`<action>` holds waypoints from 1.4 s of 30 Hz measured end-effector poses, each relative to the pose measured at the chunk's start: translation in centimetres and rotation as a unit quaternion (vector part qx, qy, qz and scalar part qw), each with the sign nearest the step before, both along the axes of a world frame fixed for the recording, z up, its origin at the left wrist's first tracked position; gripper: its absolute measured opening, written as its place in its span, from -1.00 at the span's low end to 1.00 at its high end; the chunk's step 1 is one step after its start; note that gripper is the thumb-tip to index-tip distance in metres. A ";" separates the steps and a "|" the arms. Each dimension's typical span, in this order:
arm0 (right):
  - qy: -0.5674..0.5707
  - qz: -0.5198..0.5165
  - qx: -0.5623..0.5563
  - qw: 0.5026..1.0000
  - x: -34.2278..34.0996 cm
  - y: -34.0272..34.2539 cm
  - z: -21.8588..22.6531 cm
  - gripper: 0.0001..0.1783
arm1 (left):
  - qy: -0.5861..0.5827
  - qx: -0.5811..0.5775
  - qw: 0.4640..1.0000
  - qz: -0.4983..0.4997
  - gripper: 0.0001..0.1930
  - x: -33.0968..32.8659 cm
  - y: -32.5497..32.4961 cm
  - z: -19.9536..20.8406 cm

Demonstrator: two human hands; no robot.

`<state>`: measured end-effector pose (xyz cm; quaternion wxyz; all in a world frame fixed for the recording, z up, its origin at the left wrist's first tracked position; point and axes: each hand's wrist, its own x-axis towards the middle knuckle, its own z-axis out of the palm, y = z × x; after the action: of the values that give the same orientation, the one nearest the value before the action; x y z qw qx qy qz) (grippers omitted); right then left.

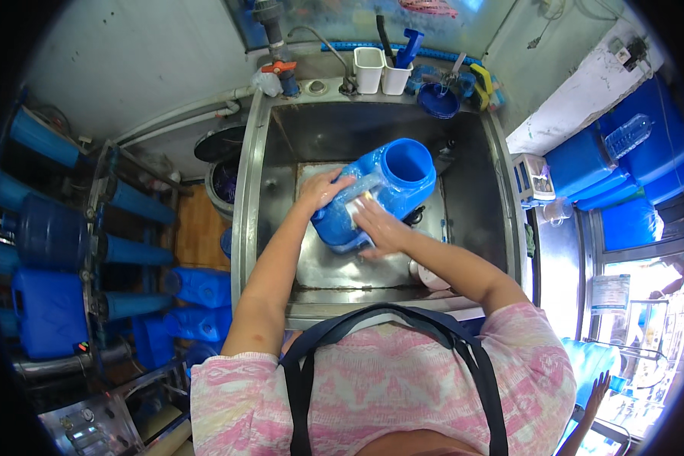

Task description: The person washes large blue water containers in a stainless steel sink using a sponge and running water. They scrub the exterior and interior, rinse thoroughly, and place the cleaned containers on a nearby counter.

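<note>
A blue plastic water jug [391,204] lies tilted in the steel sink [475,190], its wide round mouth toward the far right. Wet suds streak its body and moulded handle. Fingers of my left hand [323,190] hold the jug's left side. My right hand [381,228] presses a small white and yellow sponge [355,207] against the jug's upper side; the palm hides most of the sponge. Close to my right forearm, a pale round item [431,275] sits on the sink floor, partly covered.
Along the sink's back ledge stand two white cups [368,70], a blue-handled brush [410,47], a red valve handle [280,67], a blue round lid [438,100] and a yellow sponge [480,85]. Several blue jugs [197,287] stand left. Another person's hand [600,386] shows lower right.
</note>
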<state>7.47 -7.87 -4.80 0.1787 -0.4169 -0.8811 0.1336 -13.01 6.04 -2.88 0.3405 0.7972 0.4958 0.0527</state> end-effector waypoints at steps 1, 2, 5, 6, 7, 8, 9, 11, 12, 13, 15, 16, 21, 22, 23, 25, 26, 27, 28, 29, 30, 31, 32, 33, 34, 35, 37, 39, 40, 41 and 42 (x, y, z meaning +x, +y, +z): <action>0.011 0.034 -0.014 0.999 -0.2 2.3 0.3 -0.02 | 0.011 0.014 1.000 -0.013 -0.02 0.0 -0.2 0.5; -0.025 0.013 -0.162 0.986 -0.9 4.7 0.5 0.16 | 0.015 -0.001 1.000 0.001 0.10 0.0 -0.3 1.0; -0.059 -0.014 0.001 0.998 -2.9 5.2 0.1 0.17 | 0.007 -0.020 0.999 0.024 0.39 -0.2 -0.2 1.9; -0.094 -0.071 -0.048 0.992 -3.6 3.7 -0.2 0.17 | 0.007 -0.022 0.999 0.025 0.42 -0.2 -0.1 1.9; -0.168 -0.124 0.029 0.978 -4.4 1.3 -0.6 0.19 | 0.006 -0.031 0.999 0.020 0.45 -0.2 -0.1 1.9; -0.219 -0.181 0.169 0.944 -4.9 -0.7 -0.8 0.21 | 0.010 -0.028 0.999 0.023 0.42 -0.2 -0.1 1.8; -0.256 -0.238 0.323 0.879 -4.9 -1.5 -0.8 0.23 | 0.010 -0.024 0.999 0.019 0.43 -0.2 0.0 1.7; -0.242 -0.210 0.182 0.929 -4.6 -1.3 -0.4 0.29 | -0.009 -0.017 1.000 0.008 0.44 -0.1 -0.2 1.5; -0.205 -0.181 0.070 0.959 -4.4 -0.7 -0.1 0.29 | 0.003 -0.021 1.000 0.003 0.44 -0.2 -0.3 1.5; -0.138 -0.150 0.014 0.979 -4.0 1.2 0.4 0.30 | 0.014 -0.021 1.000 -0.002 0.45 -0.1 -0.3 1.5; -0.124 -0.062 0.002 0.990 -3.6 3.8 1.3 0.24 | 0.026 -0.026 0.999 0.007 0.46 -0.1 -0.2 1.6; -0.141 -0.036 -0.080 0.986 -3.3 4.1 1.5 0.26 | 0.029 -0.033 0.999 0.020 0.46 0.0 -0.2 1.7; -0.078 -0.027 -0.061 0.995 -1.9 -3.6 1.0 0.38 | 0.034 -0.042 0.998 0.034 0.47 0.5 0.2 2.0; -0.049 -0.027 -0.016 0.998 -1.7 -3.8 0.8 0.38 | 0.039 -0.046 0.998 0.032 0.48 0.6 0.2 1.9; -0.051 -0.029 -0.004 0.998 -1.4 -3.5 0.7 0.38 | 0.041 -0.041 0.998 0.026 0.47 0.7 0.1 1.9; -0.080 -0.024 -0.070 0.994 -1.6 -0.5 0.7 0.40 | 0.038 -0.010 0.999 0.018 0.45 0.7 -0.2 1.9; -0.108 -0.015 -0.150 0.983 -1.6 3.7 1.2 0.42 | 0.035 -0.010 0.999 0.016 0.44 0.7 -0.3 1.9; -0.132 0.007 -0.195 0.972 -1.9 6.0 1.5 0.44 | 0.031 -0.008 0.999 0.020 0.42 0.6 -0.3 2.0; -0.172 -0.015 -0.165 0.971 -2.4 6.4 1.5 0.41 | 0.040 -0.008 0.999 0.025 0.40 0.5 -0.4 2.0; -0.205 -0.026 -0.097 0.974 -2.9 6.9 1.6 0.38 | 0.039 -0.008 0.999 0.032 0.40 0.4 -0.3 2.1; -0.235 -0.038 -0.030 0.971 -3.0 6.5 1.6 0.35 | 0.053 -0.012 0.998 0.036 0.39 0.3 -0.2 2.2; -0.226 -0.073 -0.011 0.971 -3.1 5.3 1.4 0.30 | 0.067 -0.017 0.997 0.034 0.38 0.3 -0.1 2.3; -0.219 -0.109 0.008 0.970 -3.1 3.1 1.0 0.26 | 0.082 0.008 0.996 0.012 0.31 0.4 -0.2 2.3; -0.197 -0.145 0.050 0.968 -2.7 0.7 0.7 0.21 | 0.094 0.034 0.995 -0.013 0.25 0.8 -0.3 2.3; -0.092 -0.137 0.150 0.975 -1.5 -1.6 0.4 -0.09 | 0.106 0.060 0.992 -0.040 0.18 1.2 -0.5 2.3; -0.061 -0.140 0.143 0.978 -0.4 -2.7 0.1 -0.20 | 0.128 0.089 0.986 -0.065 0.12 1.6 -0.6 2.3; 0.094 -0.129 0.203 0.966 0.8 -3.4 -0.5 -0.40 | 0.081 0.259 0.959 -0.082 -0.31 3.1 -2.4 1.9; 0.123 -0.205 0.244 0.940 0.8 -2.7 -0.6 -0.62 | 0.084 0.200 0.975 -0.057 -0.49 5.6 -4.0 1.7; 0.101 -0.212 0.276 0.932 0.9 -1.9 -0.4 -0.61 | 0.049 0.245 0.967 -0.041 -0.68 6.1 -4.8 1.9; 0.064 -0.220 0.279 0.933 1.2 -1.2 -0.2 -0.61 | 0.064 0.216 0.973 -0.042 -0.69 6.4 -4.9 2.2; 0.078 -0.209 0.302 0.927 2.0 -0.7 0.0 -0.62 | 0.075 0.191 0.978 -0.043 -0.70 6.4 -5.3 2.4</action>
<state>9.46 -8.53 -4.78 0.3876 -0.5067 -0.7559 -0.1470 -6.59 0.76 -0.48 0.1457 0.8699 0.4657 0.0723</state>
